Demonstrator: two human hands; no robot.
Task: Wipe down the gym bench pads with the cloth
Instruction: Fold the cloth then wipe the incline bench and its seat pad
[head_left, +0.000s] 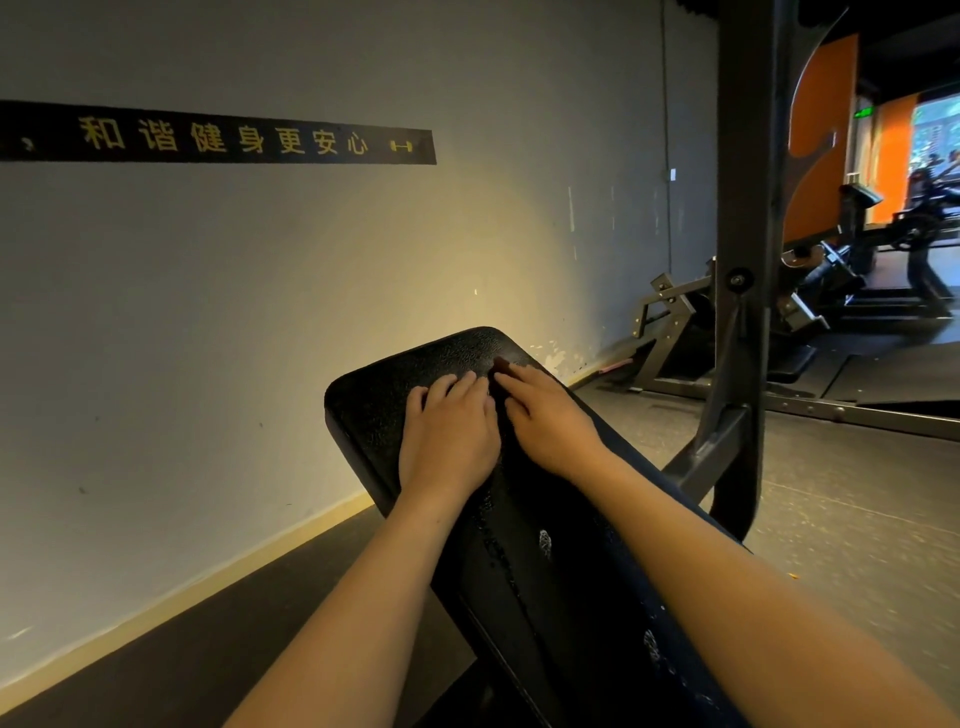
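Observation:
A black textured bench pad (374, 410) slopes up away from me toward the wall. My left hand (447, 431) lies flat on its upper part with the fingers straight. My right hand (550, 421) lies flat right beside it, fingers also straight and pointing up the pad. A small dark reddish patch, probably the cloth (501, 365), shows between the fingertips of the two hands; the rest of it is hidden under them. Below the hands the pad shines with wet streaks (493, 525).
A grey wall with a black sign strip (218, 136) stands close on the left. A dark steel rack upright (743, 208) rises just right of the bench, with its brace by the pad. More gym machines (831, 280) fill the back right. Dark floor (841, 519) lies on both sides.

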